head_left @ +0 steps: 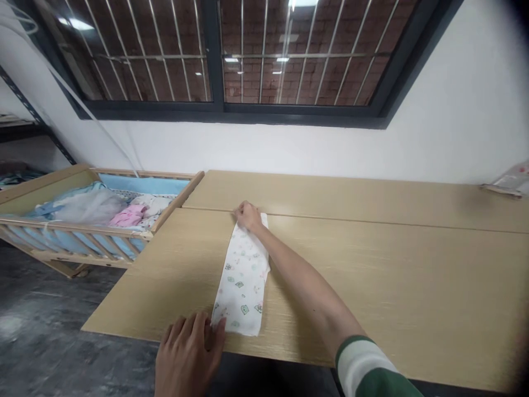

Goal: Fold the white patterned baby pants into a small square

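A long folded white cloth (243,278) with small green and pink prints lies flat on the wooden table. Its fabric runs from the near edge of the tabletop toward the back. My right hand (248,216) reaches across to the far end, fingers closed on the cloth's far left corner. At the near left corner, my left hand (188,353) has its thumb and forefinger closing on the cloth's edge. The fingertips there are partly hidden behind the hand.
The light wooden table (372,275) has a seam near its back. To the left stands a wooden crib (95,242) with blue lining, holding a pink cloth (129,215) and other fabrics. A plastic-wrapped item (506,182) lies at the far right, below the barred window (289,60).
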`<state>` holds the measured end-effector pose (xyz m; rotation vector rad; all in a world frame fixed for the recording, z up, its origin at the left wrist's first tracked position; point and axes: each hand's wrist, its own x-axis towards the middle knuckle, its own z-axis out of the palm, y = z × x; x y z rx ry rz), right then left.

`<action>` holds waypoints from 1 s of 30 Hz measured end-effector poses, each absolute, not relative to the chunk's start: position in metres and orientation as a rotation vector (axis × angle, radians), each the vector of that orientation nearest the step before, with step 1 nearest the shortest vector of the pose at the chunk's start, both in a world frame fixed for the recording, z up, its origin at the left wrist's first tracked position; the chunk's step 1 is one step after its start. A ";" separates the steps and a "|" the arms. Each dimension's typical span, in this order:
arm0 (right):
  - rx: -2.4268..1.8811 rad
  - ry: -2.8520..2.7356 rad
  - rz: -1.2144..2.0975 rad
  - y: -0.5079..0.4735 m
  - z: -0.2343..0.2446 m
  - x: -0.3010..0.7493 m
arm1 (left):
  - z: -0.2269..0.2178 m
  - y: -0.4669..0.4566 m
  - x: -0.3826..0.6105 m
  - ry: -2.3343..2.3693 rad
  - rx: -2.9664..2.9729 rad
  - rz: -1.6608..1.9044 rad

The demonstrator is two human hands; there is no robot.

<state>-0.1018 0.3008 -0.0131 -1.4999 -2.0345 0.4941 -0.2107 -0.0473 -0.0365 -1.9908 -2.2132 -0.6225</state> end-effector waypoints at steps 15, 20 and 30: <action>-0.136 -2.937 0.719 0.099 -0.009 -0.054 | -0.080 -0.068 -0.170 -1.539 -2.020 -0.689; -0.459 -2.970 0.673 0.149 -0.024 -0.044 | -0.078 -0.070 -0.174 -1.605 -2.083 -0.579; -1.068 -2.853 0.418 0.284 -0.035 -0.041 | -0.087 -0.069 -0.179 -1.566 -2.063 -0.560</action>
